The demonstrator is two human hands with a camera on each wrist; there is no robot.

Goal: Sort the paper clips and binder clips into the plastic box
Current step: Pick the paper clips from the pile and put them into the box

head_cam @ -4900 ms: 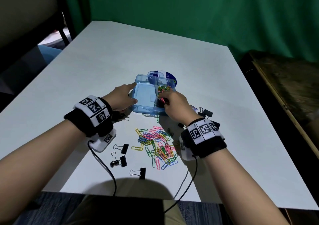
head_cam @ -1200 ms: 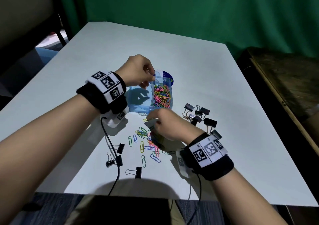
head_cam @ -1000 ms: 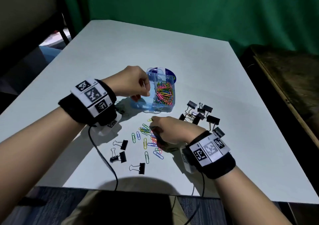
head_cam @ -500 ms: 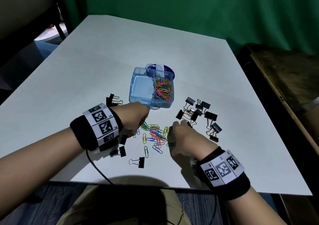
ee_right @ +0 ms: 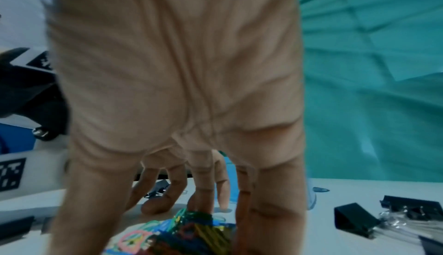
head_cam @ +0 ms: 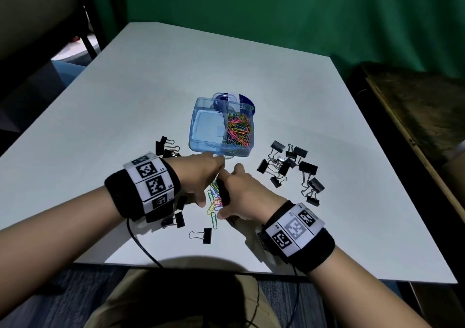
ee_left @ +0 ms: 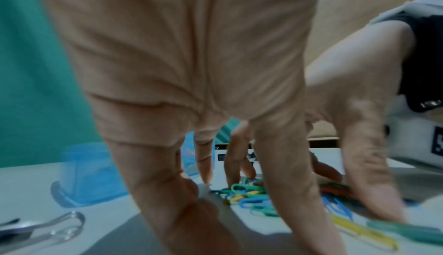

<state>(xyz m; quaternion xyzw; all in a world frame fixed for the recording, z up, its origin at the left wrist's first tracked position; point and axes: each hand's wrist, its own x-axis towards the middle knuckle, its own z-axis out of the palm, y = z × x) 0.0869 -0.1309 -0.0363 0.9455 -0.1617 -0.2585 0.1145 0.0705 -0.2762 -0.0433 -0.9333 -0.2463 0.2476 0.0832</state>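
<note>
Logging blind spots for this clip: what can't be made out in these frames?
- Head view: the left hand and right hand cover most of the loose paper clips; no count possible.
- Left wrist view: motion blur; the plastic box is a smear, its contents unreadable.
- Right wrist view: whether the fingers actually pinch clips is unclear.
- Head view: the box's label is too small to read.

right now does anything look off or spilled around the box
Nothing looks damaged. The plastic box stands upright, with coloured paper clips only in its right compartment. The rest is unsorted: loose paper clips between both hands, and binder clips scattered on the table on either side.
</note>
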